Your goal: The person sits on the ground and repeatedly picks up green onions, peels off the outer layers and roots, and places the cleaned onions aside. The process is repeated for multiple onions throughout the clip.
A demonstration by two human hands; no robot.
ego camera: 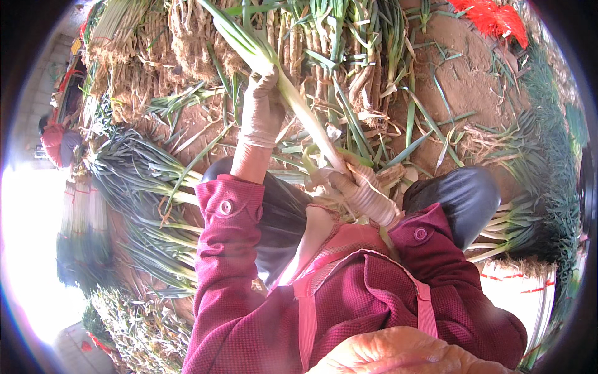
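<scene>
A large Welsh onion (306,110) lies slantwise before me, leaves to the upper left and white end to the lower right. My left hand (264,100), in a pale glove, is closed around it where the green leaves begin. Near the white end, my gloved right hand (362,189) has its fingers around the stalk. Loose, pale outer layers (322,180) hang by those fingers; whether they are still attached cannot be made out. The root end is hidden by the right hand.
Untrimmed onions with dry roots (322,70) lie in a row ahead. Cleaned onions (154,187) spread at my left, with tied bundles (86,205) beyond. More onions (507,224) lie at right. Red twine (495,21) is at the upper right. Another person (58,140) is at far left.
</scene>
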